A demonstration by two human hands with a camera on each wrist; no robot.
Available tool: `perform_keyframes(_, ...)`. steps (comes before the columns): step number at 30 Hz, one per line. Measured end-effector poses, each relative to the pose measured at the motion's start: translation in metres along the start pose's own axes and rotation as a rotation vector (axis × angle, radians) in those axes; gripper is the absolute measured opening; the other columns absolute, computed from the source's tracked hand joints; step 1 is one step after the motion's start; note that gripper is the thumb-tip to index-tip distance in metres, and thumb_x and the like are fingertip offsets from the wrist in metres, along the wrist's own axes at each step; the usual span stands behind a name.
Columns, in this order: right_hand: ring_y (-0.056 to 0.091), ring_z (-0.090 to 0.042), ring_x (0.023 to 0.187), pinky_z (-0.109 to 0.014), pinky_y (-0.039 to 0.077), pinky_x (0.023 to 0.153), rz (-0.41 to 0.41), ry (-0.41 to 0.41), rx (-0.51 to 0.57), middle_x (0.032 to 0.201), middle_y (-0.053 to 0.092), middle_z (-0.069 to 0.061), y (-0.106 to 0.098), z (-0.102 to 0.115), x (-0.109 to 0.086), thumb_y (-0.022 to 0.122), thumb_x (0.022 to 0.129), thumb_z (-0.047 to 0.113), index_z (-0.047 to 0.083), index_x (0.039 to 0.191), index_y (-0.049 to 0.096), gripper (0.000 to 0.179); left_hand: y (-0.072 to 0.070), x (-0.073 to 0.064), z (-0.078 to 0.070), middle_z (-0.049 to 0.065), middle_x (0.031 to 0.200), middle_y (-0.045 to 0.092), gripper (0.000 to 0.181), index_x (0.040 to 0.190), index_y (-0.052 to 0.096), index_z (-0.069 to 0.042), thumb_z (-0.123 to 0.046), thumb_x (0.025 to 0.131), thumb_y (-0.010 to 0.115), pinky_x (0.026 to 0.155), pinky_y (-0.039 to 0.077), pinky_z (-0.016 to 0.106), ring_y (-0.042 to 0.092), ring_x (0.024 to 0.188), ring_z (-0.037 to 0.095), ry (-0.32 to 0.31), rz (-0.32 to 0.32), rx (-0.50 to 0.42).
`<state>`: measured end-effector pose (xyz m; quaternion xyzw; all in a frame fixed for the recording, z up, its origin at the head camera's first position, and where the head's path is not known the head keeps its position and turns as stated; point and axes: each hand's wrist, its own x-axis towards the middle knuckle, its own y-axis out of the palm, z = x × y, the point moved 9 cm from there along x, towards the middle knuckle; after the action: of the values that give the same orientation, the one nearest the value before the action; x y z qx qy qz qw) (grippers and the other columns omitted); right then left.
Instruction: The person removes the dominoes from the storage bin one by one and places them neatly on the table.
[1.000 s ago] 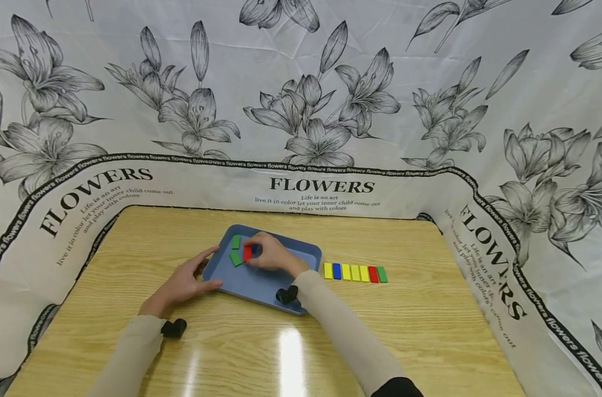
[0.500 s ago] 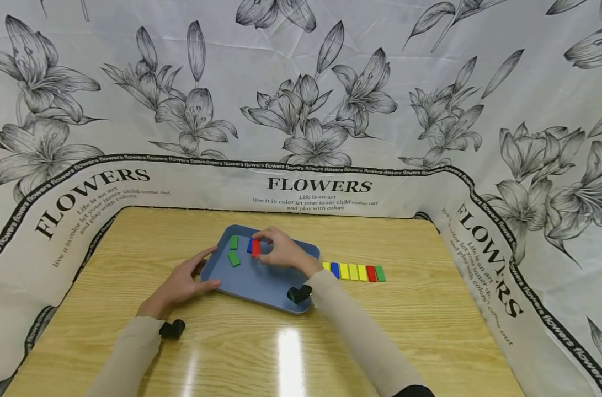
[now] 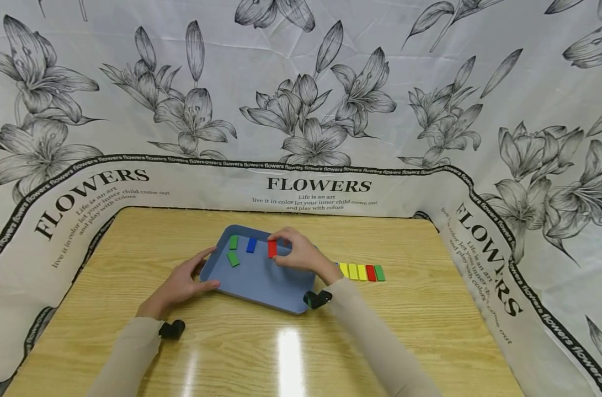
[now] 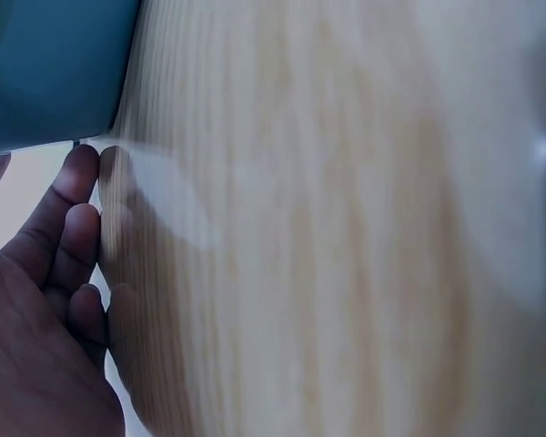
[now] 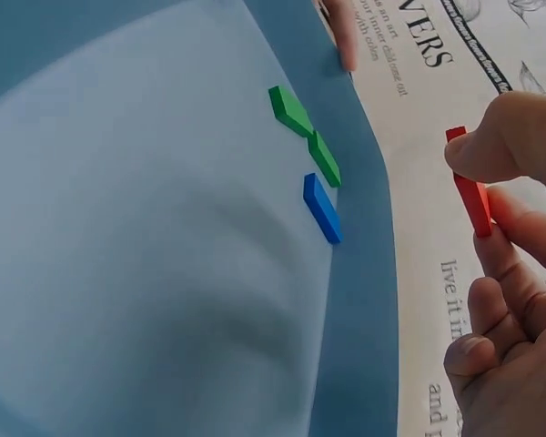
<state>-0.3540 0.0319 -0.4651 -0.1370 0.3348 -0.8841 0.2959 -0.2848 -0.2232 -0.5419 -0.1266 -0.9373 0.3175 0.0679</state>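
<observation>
Between the thumb and fingers of my right hand (image 3: 298, 251) is a small flat red block (image 3: 272, 248), held up above the blue tray (image 3: 261, 281). The right wrist view shows the red block pinched by its ends, apart from the other blocks. Inside the tray, two green blocks (image 3: 233, 258) and one blue block (image 3: 251, 245) lie near its far left part. My left hand (image 3: 181, 281) holds the tray's left end, thumb at the near side and fingers farther back. In the left wrist view its fingertips (image 4: 80, 173) are right at the tray's corner.
To the right of the tray, a row of yellow, red and green blocks (image 3: 362, 273) lies on the wooden table (image 3: 405, 331), its left end partly hidden by my right wrist. A floral printed cloth (image 3: 320, 187) stands along the table's back and sides.
My right hand has lifted the red block and carried it rightward, away from the green blocks. The blue block in the tray now shows fully. My left hand stays at the tray.
</observation>
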Motion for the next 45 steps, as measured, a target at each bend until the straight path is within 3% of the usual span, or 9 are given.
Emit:
perform_keyframes(7, 0.057, -0.037, 0.120, -0.053, 0.048, 0.102, -0.015, 0.009, 0.034, 0.132, 0.060, -0.011, -0.016, -0.011, -0.031, 0.076, 0.087, 0.015, 0.005, 0.134, 0.066, 0.049, 0.002, -0.003, 0.001, 0.013, 0.125, 0.069, 0.090, 0.163, 0.032, -0.017, -0.037, 0.090, 0.080, 0.090, 0.051, 0.045, 0.066, 0.101, 0.018, -0.010, 0.000, 0.021)
perform_keyframes(11, 0.055, -0.037, 0.114, -0.048, 0.049, 0.093, -0.035, 0.011, 0.008, 0.132, 0.059, -0.009, -0.027, -0.019, -0.048, 0.074, 0.088, 0.015, 0.006, 0.134, 0.066, 0.048, 0.001, -0.004, 0.002, 0.014, 0.126, 0.068, 0.090, 0.163, 0.032, -0.016, -0.038, 0.090, 0.080, 0.092, 0.051, 0.048, 0.066, 0.102, 0.019, -0.016, -0.005, 0.028)
perform_keyframes(17, 0.051, -0.035, 0.108, -0.036, 0.039, 0.076, -0.066, 0.040, -0.025, 0.135, 0.057, -0.009, -0.046, -0.035, -0.071, 0.073, 0.089, 0.014, 0.008, 0.136, 0.066, 0.048, -0.002, -0.006, 0.002, 0.016, 0.128, 0.067, 0.090, 0.163, 0.032, -0.018, -0.037, 0.090, 0.080, 0.093, 0.051, 0.049, 0.067, 0.104, 0.021, -0.030, -0.009, 0.021)
perform_keyframes(26, 0.054, -0.038, 0.109, -0.036, 0.042, 0.077, -0.137, 0.074, -0.055, 0.134, 0.058, -0.014, -0.079, -0.057, -0.103, 0.076, 0.092, 0.010, 0.008, 0.136, 0.066, 0.045, -0.004, -0.008, 0.004, 0.015, 0.127, 0.067, 0.090, 0.163, 0.031, -0.019, -0.038, 0.090, 0.080, 0.090, 0.050, 0.046, 0.065, 0.102, 0.020, -0.044, -0.006, 0.020)
perform_keyframes(35, 0.054, -0.038, 0.106, -0.036, 0.045, 0.076, -0.186, 0.144, -0.116, 0.133, 0.058, -0.018, -0.108, -0.093, -0.145, 0.075, 0.093, 0.007, 0.001, 0.137, 0.063, 0.046, -0.003, -0.004, 0.004, 0.016, 0.132, 0.066, 0.092, 0.164, 0.030, -0.022, -0.043, 0.089, 0.080, 0.098, 0.048, 0.053, 0.066, 0.109, 0.023, -0.066, 0.004, 0.037)
perform_keyframes(40, 0.052, -0.037, 0.101, -0.028, 0.038, 0.070, -0.178, 0.164, -0.136, 0.131, 0.058, -0.020, -0.116, -0.105, -0.161, 0.074, 0.094, 0.005, -0.002, 0.136, 0.062, 0.044, -0.001, -0.002, 0.006, 0.016, 0.134, 0.065, 0.092, 0.164, 0.029, -0.024, -0.043, 0.089, 0.080, 0.100, 0.047, 0.054, 0.065, 0.111, 0.023, -0.077, 0.014, 0.037)
perform_keyframes(45, 0.053, -0.037, 0.101, -0.030, 0.038, 0.071, -0.166, 0.179, -0.149, 0.130, 0.057, -0.022, -0.120, -0.112, -0.170, 0.073, 0.094, 0.002, -0.003, 0.135, 0.062, 0.043, 0.000, 0.000, 0.005, 0.017, 0.134, 0.065, 0.092, 0.164, 0.029, -0.022, -0.042, 0.090, 0.080, 0.099, 0.047, 0.054, 0.066, 0.111, 0.023, -0.061, 0.019, 0.032)
